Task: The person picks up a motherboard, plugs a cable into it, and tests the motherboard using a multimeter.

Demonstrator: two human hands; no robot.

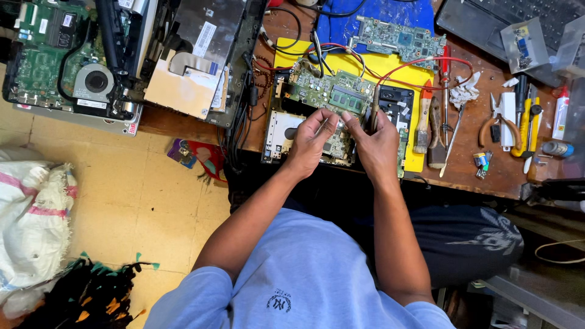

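Note:
A green laptop motherboard lies on an opened laptop base on a yellow mat at the wooden bench. My left hand hovers over the board's near edge, fingers pinched on a small pale part that is too small to tell. My right hand is beside it, gripping a dark slim tool that points up toward the board. Both hands nearly touch above the board.
A second circuit board lies on blue cloth behind. A brush, screwdrivers, pliers and a glue bottle lie to the right. Opened laptops with a fan sit at left. Red wires loop across the mat.

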